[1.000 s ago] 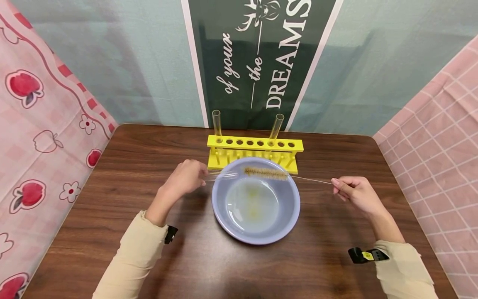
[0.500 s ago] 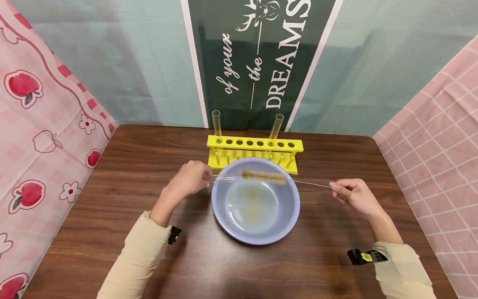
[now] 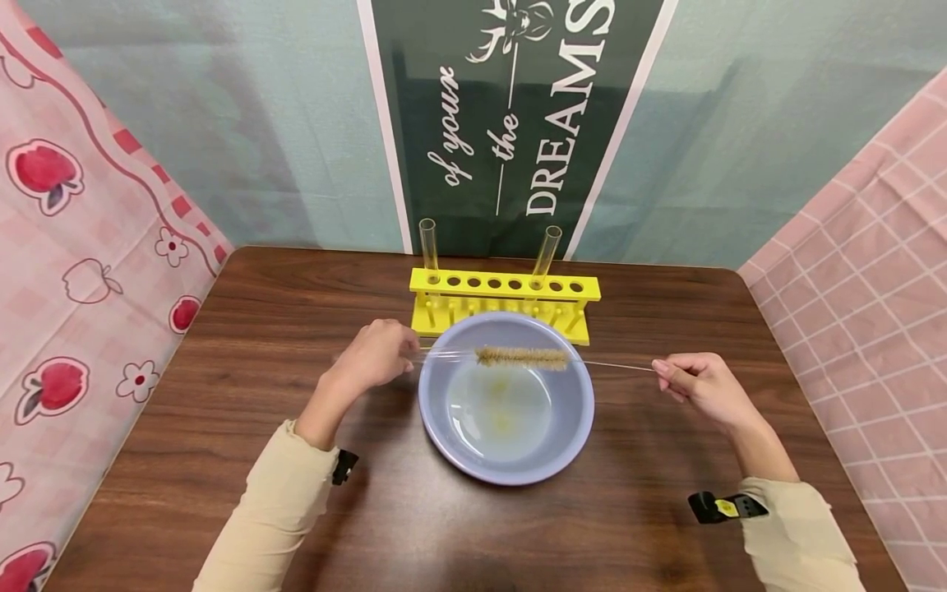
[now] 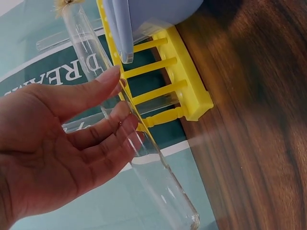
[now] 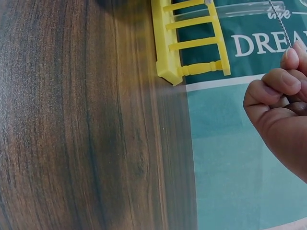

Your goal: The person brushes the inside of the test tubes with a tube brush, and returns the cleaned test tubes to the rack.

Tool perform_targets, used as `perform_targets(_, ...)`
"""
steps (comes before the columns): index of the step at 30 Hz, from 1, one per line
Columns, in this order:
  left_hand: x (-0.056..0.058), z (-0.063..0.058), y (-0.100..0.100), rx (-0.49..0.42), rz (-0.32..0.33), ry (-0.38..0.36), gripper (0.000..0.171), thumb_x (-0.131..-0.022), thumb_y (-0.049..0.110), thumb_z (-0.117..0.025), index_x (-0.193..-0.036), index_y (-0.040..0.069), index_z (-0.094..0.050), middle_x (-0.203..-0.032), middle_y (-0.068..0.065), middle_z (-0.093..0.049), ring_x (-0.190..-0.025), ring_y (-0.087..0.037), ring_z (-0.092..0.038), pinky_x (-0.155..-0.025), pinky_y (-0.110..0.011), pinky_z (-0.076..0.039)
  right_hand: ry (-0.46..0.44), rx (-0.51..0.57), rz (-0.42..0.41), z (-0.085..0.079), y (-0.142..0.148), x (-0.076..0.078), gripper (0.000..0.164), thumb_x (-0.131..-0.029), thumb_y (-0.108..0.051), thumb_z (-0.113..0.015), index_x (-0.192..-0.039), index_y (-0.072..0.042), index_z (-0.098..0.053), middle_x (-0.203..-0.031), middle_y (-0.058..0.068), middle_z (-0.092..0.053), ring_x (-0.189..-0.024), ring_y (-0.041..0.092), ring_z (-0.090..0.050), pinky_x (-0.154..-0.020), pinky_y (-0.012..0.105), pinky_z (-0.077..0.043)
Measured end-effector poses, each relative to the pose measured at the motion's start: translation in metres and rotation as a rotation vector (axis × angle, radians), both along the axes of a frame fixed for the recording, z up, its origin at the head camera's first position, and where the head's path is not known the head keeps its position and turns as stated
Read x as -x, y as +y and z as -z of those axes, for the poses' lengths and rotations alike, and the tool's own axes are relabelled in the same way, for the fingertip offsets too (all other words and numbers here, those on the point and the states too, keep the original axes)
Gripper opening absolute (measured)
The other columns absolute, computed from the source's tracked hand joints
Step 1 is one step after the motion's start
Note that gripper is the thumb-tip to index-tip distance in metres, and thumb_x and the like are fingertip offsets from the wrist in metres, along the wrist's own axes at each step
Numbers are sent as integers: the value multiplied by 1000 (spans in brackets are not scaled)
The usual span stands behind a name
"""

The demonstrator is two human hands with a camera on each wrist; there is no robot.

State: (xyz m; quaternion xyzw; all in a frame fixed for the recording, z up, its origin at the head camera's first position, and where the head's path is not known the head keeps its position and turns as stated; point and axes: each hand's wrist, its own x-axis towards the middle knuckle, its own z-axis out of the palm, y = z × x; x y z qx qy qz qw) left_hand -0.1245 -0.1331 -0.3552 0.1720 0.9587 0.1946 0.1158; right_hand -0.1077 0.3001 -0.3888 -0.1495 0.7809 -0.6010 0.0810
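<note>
My left hand [image 3: 377,353] holds a clear glass test tube [image 4: 163,196] between thumb and fingers, lying nearly level over the left rim of a lilac basin [image 3: 579,403]. In the right hand [image 3: 699,382], thumb and fingertips pinch the thin twisted-wire handle [image 3: 621,366] of a test tube brush [image 3: 521,358]. Its tan bristles stretch across the basin, their tip at the tube's mouth; whether any are inside cannot be told. Cloudy water [image 3: 481,411] with yellowish patches fills the basin's bottom. The right wrist view catches only the wire's end at the fingertips.
Behind the basin stands a yellow test tube rack [image 3: 505,293], partly hidden by it. One test tube [image 3: 429,247] is upright at its left end, another test tube [image 3: 548,251] leans right of its middle. All sit on a brown wooden table [image 3: 644,526] before a fabric backdrop [image 3: 296,123].
The brush has come down and slightly left, now level and in line with the tube. My left hand has edged right with the tube; the right hand has barely moved.
</note>
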Motion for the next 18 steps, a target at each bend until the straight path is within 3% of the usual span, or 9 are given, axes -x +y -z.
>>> perform_targets(12, 1, 1, -3, -20, 24, 35, 19, -76, 5, -71, -94, 3, -68, -90, -11, -63, -87, -27, -59, -74, -39, -48, 4, -3, 5, -1, 1, 4, 28, -91, 3, -47, -63, 6, -48, -49, 6, -34, -43, 21, -25, -37, 33, -18)
perform_targets(18, 2, 2, -2, -38, 35, 31, 18, -76, 4, -71, -93, 3, -68, -87, -10, -62, -84, -25, -58, -72, -38, -48, -4, -8, -4, -2, 0, 6, 29, -91, 2, -48, -63, 3, -50, -50, 4, -35, -43, 20, -24, -38, 33, -17)
